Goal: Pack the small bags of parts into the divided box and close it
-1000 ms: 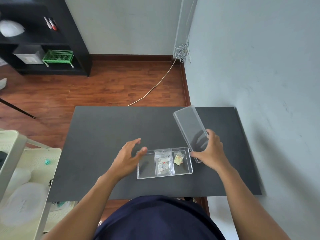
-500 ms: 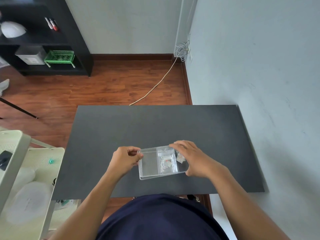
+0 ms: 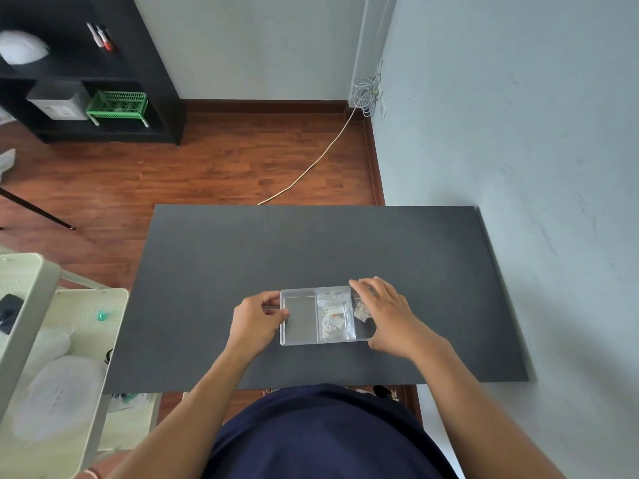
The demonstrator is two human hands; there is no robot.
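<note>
A clear divided box lies on the dark grey table near its front edge, with its clear lid lying over it. Through the lid I see a small bag of white parts in the middle compartment and another small bag in the right one; the left compartment looks empty. My left hand grips the box's left end with thumb and fingers. My right hand lies flat over the lid's right end, covering part of the right compartment.
A cream trolley with white items stands left of the table. A light wall runs along the table's right side. A black shelf unit with a green basket stands far back left, and a cable crosses the wooden floor.
One second ago my right hand held the lid tilted up beside the box; it then laid the lid over the box. My left hand moved in and closed on the box's left end.
</note>
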